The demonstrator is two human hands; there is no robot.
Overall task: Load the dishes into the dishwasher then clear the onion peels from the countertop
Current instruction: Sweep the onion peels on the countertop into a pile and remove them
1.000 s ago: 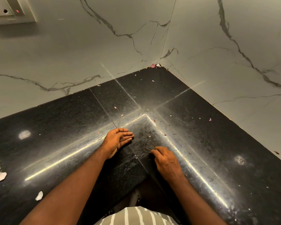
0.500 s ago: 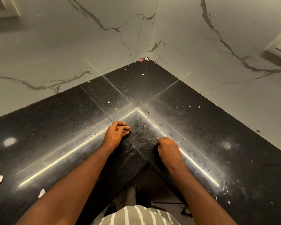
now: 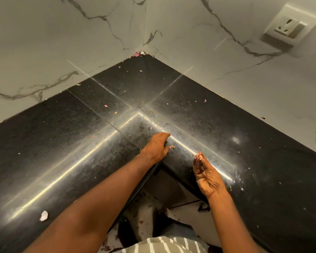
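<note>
The left hand (image 3: 156, 147) is resting curled on the black countertop (image 3: 62, 143) at its inner corner, apparently corralling onion peels (image 3: 172, 147). The right hand (image 3: 207, 175) is pinching collected scraps just beside it (palm up). More peels are lying towards the wall corner.

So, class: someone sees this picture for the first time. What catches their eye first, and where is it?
Two bare forearms reach over a black L-shaped countertop: the left hand rests near its inner corner, the right hand pinches onion peel bits. Pink peel scraps sit in the far wall corner.
</note>
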